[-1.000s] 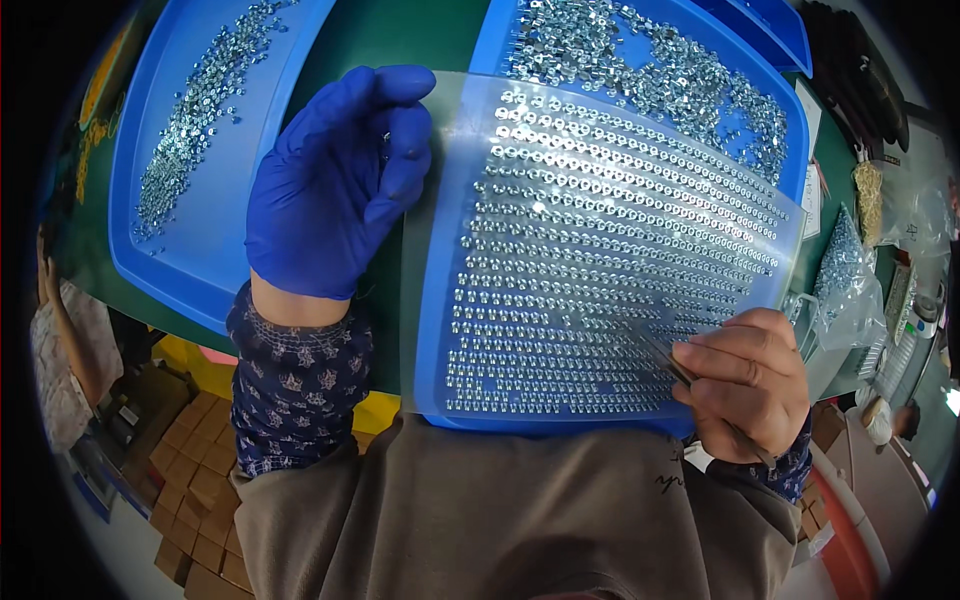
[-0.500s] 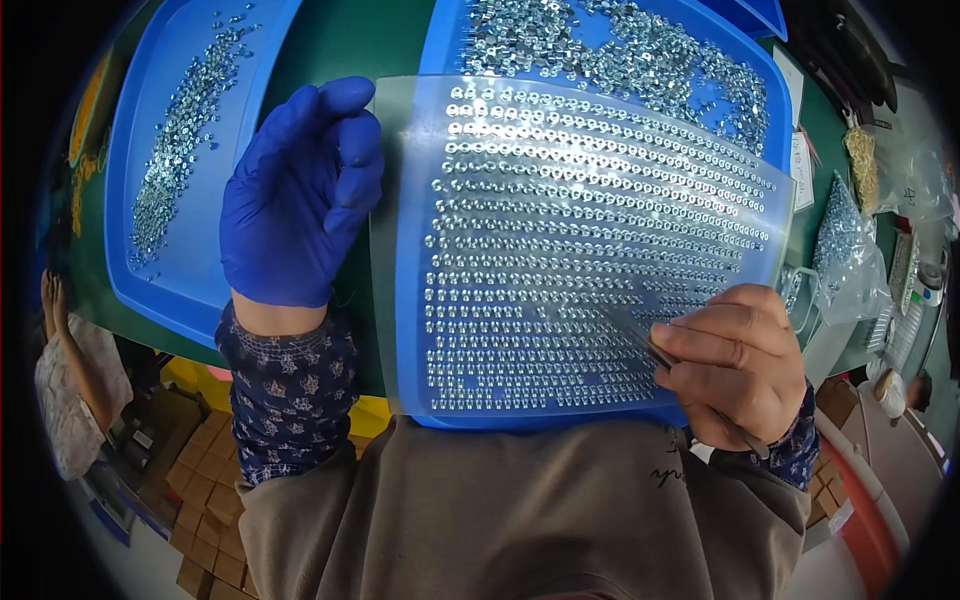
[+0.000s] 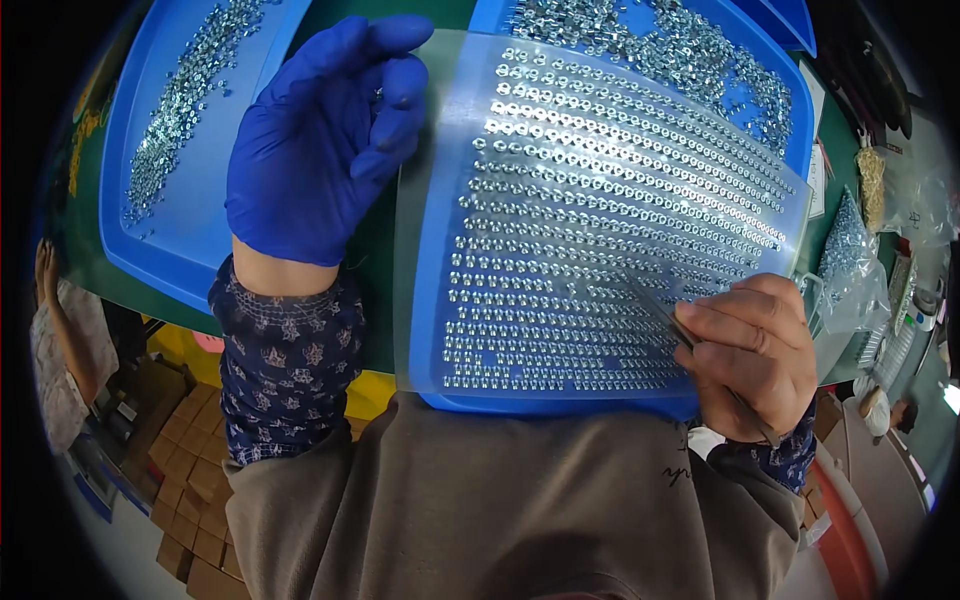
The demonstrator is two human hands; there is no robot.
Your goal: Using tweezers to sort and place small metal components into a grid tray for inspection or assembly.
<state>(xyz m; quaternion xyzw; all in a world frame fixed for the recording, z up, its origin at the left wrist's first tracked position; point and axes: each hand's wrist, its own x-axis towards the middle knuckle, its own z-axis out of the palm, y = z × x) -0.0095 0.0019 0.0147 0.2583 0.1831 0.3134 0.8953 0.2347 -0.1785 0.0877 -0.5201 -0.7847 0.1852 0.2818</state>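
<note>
Clear flat plastic sheet [image 3: 430,220]: at its upper-left edge the blue-gloved left hand [image 3: 305,165] is half-curled, 1 glint among its fingers; its contents I cannot tell. That hand is best held clear of the rows. Mid-picture, the sheet lies over a blue plastic tray [image 3: 480,404], bearing rows of small, round, silvery metal parts [image 3: 540,115]. At right, the bare right hand [image 3: 755,345] pinches slim grey metal tweezers [image 3: 660,309]; a light, steady grip should spare neighbouring parts.

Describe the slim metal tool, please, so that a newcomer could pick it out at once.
Find the clear sheet bearing rows of small metal pieces. At its lower right is the bare right hand, with the slim metal tool slanting through its grip. Unlike the short metal pieces, it is long and thin.
</note>
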